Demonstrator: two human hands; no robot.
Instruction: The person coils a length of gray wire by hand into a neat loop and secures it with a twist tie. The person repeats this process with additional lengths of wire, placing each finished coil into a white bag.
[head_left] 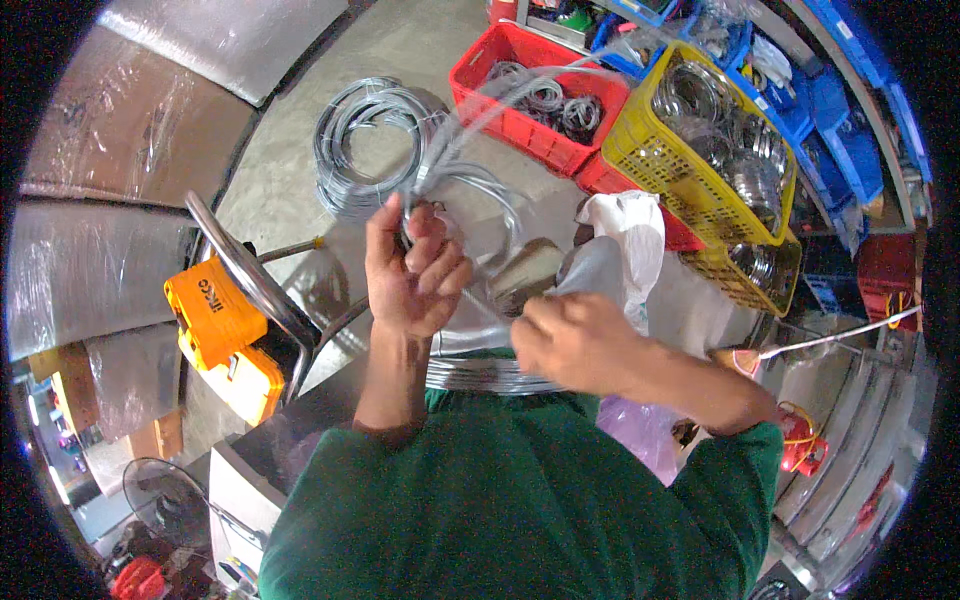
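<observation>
My left hand is raised in the middle, fingers curled around silvery wire. Motion smears the wire, which sweeps up and right from that hand in a loose bow. Lower and to the right, my right hand is closed and slightly blurred; whatever sits in its fingers is hidden. Across my lap, just below the hands, lies a wire coil, partly covered by my right hand. Beyond the left hand, a larger wire coil rests on the floor.
At the upper right stand a red crate and a yellow crate, both holding coiled wire. Blue bins line the rack behind. An orange case sits left, beside a bent metal tube. A white bag is near my right knee.
</observation>
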